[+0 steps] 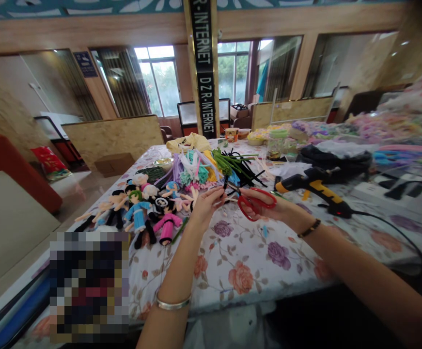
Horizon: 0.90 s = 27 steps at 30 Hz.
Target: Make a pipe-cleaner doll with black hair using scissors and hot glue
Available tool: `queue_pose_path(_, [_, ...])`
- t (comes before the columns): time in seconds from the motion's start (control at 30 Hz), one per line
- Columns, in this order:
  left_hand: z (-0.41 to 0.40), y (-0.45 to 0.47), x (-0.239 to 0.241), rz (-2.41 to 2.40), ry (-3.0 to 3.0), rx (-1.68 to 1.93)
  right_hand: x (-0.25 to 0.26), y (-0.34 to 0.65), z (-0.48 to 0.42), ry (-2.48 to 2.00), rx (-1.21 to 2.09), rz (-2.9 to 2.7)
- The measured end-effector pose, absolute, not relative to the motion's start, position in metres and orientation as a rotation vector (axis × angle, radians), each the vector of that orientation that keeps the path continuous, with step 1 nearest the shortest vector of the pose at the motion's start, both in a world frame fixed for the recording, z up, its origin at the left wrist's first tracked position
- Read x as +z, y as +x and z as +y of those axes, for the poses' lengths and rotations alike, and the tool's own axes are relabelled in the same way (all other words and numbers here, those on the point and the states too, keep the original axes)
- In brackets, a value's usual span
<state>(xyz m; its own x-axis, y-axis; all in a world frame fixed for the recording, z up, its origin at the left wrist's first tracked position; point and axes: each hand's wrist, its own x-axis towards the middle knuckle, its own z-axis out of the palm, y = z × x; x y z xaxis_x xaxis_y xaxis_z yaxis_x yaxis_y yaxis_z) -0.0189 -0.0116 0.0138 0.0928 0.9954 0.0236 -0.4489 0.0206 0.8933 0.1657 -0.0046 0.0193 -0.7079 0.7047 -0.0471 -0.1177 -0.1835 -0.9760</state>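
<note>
1. We see the right hand (281,209) closed around the red handles of a pair of scissors (256,202), with fingers through the loops. The blades point left, toward the other hand.
2. The left hand (206,203) is raised just beside the blade tips. Its fingertips are pinched together on a thin pale piece (229,199), which is too small for us to identify.
3. Both hands hover above the table (254,264), which is covered in a floral cloth. The scissors are held in the air near the table's middle, clear of the cloth.
4. To the left of the left hand we count a cluster of small dolls (138,213) lying on the cloth.
5. Behind the hands lies a heap of coloured pipe cleaners (199,169), green and black ones among them.
6. To the right of the scissors rests a yellow-and-black glue gun (316,186), and its cord (396,232) trails off toward the table edge.
7. We note a silver bangle (173,304) on the left wrist and a dark bracelet (308,229) on the right.
</note>
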Motion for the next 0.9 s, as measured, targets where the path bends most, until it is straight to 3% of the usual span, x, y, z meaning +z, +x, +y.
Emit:
queue_pose_path(0.33, [-0.0130, -0.0202, 0.0155, 0.762, 0.899, 1.313, 0.0180, 0.1683, -0.0016, -0.655, 2.088, -1.442])
queue_pose_path(0.9, [-0.0119, -0.0188, 0.0151, 0.817, 0.943, 1.367, 0.0225, 0.1647, -0.0029, -0.691, 2.050, -1.450])
